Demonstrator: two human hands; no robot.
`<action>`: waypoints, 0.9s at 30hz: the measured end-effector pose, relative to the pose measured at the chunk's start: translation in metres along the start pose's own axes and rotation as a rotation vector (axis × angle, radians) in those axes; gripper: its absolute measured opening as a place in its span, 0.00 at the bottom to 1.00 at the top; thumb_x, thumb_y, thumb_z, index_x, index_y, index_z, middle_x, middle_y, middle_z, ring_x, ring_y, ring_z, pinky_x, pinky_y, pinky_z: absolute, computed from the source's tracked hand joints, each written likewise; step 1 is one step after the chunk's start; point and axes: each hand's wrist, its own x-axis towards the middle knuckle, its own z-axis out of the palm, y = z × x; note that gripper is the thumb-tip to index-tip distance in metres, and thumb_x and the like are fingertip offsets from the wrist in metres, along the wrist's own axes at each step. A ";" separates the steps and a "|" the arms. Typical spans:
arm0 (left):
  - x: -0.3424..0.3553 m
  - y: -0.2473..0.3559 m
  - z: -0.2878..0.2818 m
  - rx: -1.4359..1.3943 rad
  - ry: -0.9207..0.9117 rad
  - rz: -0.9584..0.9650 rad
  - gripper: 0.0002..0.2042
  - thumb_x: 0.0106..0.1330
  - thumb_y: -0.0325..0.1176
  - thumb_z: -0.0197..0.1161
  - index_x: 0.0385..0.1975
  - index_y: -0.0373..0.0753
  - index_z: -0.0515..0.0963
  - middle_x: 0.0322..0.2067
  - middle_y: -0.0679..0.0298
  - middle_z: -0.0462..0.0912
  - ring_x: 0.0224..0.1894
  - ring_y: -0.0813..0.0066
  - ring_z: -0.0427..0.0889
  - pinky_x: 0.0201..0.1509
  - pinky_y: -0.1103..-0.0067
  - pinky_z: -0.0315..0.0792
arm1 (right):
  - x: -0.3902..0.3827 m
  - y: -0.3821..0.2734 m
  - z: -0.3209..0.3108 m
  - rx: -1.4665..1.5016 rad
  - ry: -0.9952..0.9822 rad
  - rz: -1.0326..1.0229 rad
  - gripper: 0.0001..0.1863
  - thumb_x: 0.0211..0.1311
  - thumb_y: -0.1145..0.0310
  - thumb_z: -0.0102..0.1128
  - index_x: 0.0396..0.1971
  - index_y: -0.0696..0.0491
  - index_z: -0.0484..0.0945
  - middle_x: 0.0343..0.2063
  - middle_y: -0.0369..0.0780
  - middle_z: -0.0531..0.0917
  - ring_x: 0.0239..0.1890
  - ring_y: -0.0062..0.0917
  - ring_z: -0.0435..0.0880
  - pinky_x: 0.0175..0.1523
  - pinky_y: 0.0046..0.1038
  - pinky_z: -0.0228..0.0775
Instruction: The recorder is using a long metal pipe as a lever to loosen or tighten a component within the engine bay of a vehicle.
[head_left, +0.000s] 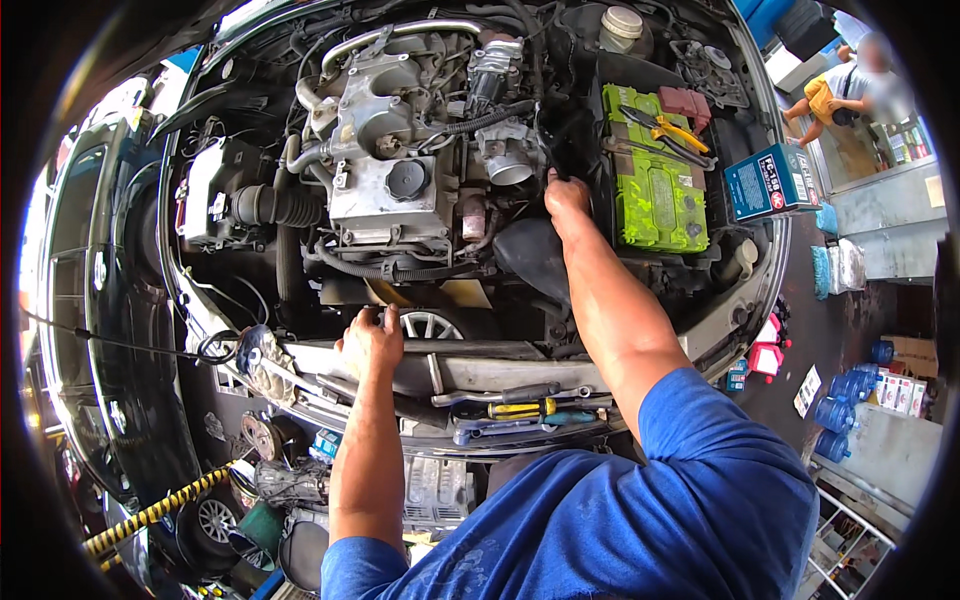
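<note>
in the engine bay (700,352), grey engine (388,214) at ctr, w/ front panel (500,375) across the near side. green batt (636,205) r of engine. blk duct (528,250) lies btwn engine & batt. l hand (370,345) at panel's inner edge, fingers part-bent; can't tell if it grips anything. r hand (568,200) just beyond duct, near batt, fingers mostly hidden, so can't tell what it holds, if anything. yellow-handled pliers (676,130) on batt.
</note>
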 end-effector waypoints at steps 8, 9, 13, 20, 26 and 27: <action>0.005 0.003 0.003 0.041 -0.040 -0.014 0.30 0.65 0.61 0.53 0.52 0.40 0.79 0.51 0.56 0.82 0.57 0.60 0.76 0.65 0.61 0.58 | 0.006 0.010 -0.003 0.430 -0.264 0.212 0.11 0.65 0.62 0.64 0.33 0.54 0.77 0.21 0.35 0.78 0.18 0.20 0.73 0.20 0.24 0.60; 0.005 0.004 0.003 0.062 -0.015 -0.003 0.29 0.65 0.60 0.54 0.52 0.41 0.79 0.51 0.57 0.82 0.57 0.60 0.77 0.65 0.61 0.58 | 0.005 0.008 -0.003 0.519 -0.289 0.269 0.11 0.66 0.62 0.63 0.33 0.54 0.77 0.21 0.35 0.78 0.18 0.19 0.73 0.20 0.22 0.61; 0.005 0.003 0.001 -0.013 0.026 0.023 0.28 0.64 0.59 0.55 0.50 0.39 0.79 0.49 0.57 0.82 0.56 0.60 0.77 0.64 0.61 0.59 | 0.005 0.008 -0.002 0.360 -0.257 0.191 0.11 0.67 0.60 0.61 0.34 0.54 0.76 0.20 0.34 0.78 0.18 0.19 0.74 0.19 0.22 0.63; 0.005 -0.004 0.011 0.003 0.183 0.033 0.22 0.64 0.56 0.57 0.41 0.44 0.82 0.41 0.62 0.83 0.50 0.62 0.79 0.59 0.63 0.62 | 0.022 0.036 0.013 0.003 -0.258 0.093 0.17 0.68 0.53 0.58 0.36 0.54 0.76 0.20 0.36 0.79 0.18 0.20 0.76 0.19 0.24 0.65; 0.006 -0.006 0.014 -0.007 0.111 0.050 0.21 0.63 0.55 0.58 0.44 0.46 0.82 0.42 0.63 0.83 0.51 0.63 0.79 0.60 0.63 0.61 | 0.020 0.036 0.013 0.110 -0.296 0.051 0.17 0.68 0.52 0.58 0.37 0.54 0.76 0.20 0.36 0.79 0.17 0.20 0.75 0.19 0.24 0.65; 0.006 -0.004 0.014 -0.014 0.137 0.062 0.21 0.63 0.55 0.58 0.44 0.46 0.82 0.42 0.63 0.83 0.51 0.63 0.79 0.60 0.63 0.61 | 0.016 0.032 0.007 0.118 -0.318 0.065 0.17 0.68 0.52 0.58 0.37 0.54 0.76 0.20 0.36 0.79 0.17 0.20 0.75 0.19 0.24 0.65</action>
